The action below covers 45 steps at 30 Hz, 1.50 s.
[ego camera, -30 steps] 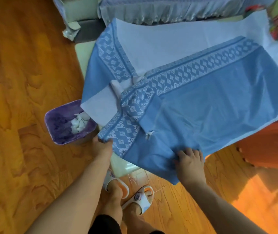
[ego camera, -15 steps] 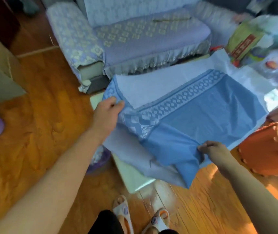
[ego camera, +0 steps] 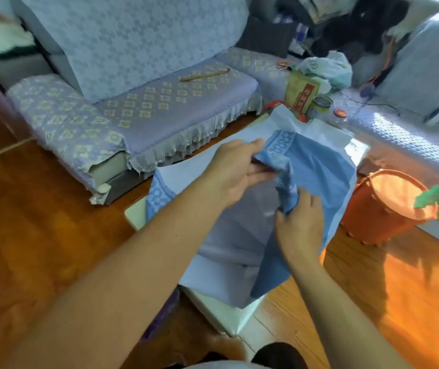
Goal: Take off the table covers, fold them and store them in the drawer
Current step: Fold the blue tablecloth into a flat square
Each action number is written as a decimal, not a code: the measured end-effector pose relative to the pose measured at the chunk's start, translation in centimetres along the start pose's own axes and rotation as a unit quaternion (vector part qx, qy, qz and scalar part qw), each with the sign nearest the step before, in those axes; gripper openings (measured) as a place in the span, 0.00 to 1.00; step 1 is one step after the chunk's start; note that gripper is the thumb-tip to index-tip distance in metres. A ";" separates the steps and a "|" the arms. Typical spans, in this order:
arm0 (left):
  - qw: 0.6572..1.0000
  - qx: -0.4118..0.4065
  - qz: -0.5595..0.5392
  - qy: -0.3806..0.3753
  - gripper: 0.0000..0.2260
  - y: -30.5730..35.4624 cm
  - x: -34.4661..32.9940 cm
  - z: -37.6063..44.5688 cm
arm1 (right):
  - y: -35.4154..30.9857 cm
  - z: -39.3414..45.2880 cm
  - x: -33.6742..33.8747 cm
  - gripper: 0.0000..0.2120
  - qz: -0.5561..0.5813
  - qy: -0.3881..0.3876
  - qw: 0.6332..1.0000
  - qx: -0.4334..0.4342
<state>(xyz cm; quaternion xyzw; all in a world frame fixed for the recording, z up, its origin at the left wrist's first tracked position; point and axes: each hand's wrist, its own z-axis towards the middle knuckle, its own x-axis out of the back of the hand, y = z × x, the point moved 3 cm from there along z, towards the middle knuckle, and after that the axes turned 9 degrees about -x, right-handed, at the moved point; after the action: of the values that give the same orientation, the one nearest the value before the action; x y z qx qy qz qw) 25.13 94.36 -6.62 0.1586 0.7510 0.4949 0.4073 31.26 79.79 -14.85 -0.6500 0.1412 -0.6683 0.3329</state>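
Cover (ego camera: 317,166) half folded over counter (ego camera: 221,312); left hand (ego camera: 235,171) and right hand (ego camera: 301,225) pinching edges. Next: align corners, flatten.

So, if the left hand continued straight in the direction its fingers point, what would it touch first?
Probably more of the blue table cover that the left hand already grips; depth is unclear.

Wood floor (ego camera: 40,235), sunlit at right. Sofa (ego camera: 133,102) with patterned lilac covers at back left; orange basket (ego camera: 383,217) on floor at right; clutter behind.
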 end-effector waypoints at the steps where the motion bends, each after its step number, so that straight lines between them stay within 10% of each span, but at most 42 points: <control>1: 1.000 -0.027 0.007 -0.004 0.04 0.2 1.7 0.4 | -0.1 0.2 0.6 0.08 -0.052 -0.004 0.998 -0.020; 10: 0.932 0.145 0.301 -0.145 0.39 -21.3 11.6 -7.1 | -3.6 3.9 6.9 0.11 -0.061 -0.054 0.994 -0.073; 17: 0.899 0.092 0.419 -0.092 0.14 -26.3 12.2 -6.1 | -5.4 6.5 11.5 0.10 0.053 -0.056 0.993 -0.085; 23: 0.891 0.068 0.447 -0.048 0.21 -18.6 14.8 -10.3 | -5.6 10.5 15.1 0.11 0.047 0.004 0.999 -0.023; 29: 0.817 0.120 0.559 -0.069 0.12 -9.3 16.2 -19.9 | -4.5 10.0 10.8 0.07 0.139 -0.152 0.977 -0.060; 34: 0.820 0.111 0.561 -0.003 0.12 -11.9 17.8 -24.8 | -4.1 5.2 7.0 0.10 0.128 -0.208 0.969 -0.048; 45: 0.819 0.162 0.544 -0.084 0.06 -20.1 27.9 -31.3 | -7.7 -10.8 1.3 0.18 -0.069 -0.053 0.996 -0.014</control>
<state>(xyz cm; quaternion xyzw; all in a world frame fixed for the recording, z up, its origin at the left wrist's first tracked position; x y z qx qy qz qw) -12.91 83.78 -31.26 0.6465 0.5745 0.4915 0.1017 18.92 81.99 -10.32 -0.6972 0.0875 -0.6524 0.2839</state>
